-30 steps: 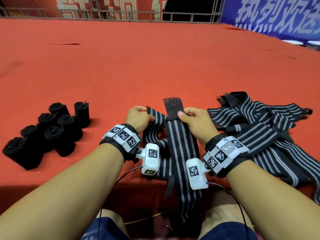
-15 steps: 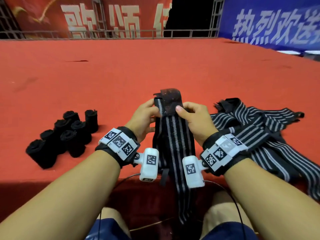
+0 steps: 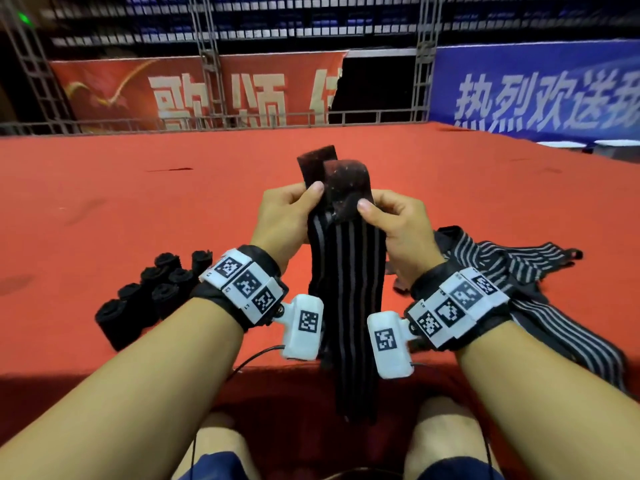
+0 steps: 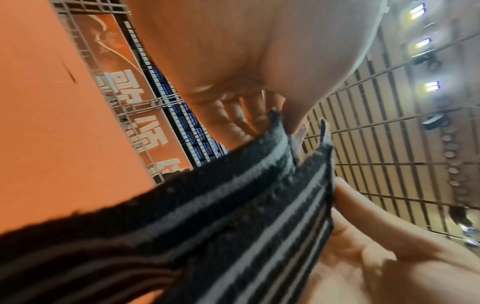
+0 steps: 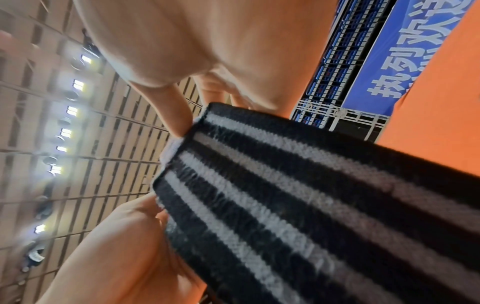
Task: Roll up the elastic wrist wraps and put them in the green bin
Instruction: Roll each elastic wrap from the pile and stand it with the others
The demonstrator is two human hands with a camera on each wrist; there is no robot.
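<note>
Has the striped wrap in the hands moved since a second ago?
Yes. The striped wrist wrap has been lifted off the red mat; both the left hand and the right hand now pinch its top end upright.

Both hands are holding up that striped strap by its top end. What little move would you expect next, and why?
Probably folding the dark tab end down to start a tight roll. The left hand and right hand each pinch the striped wrap near its top; the rest hangs unrolled over the red platform edge. Finished rolls stand at left.
</note>
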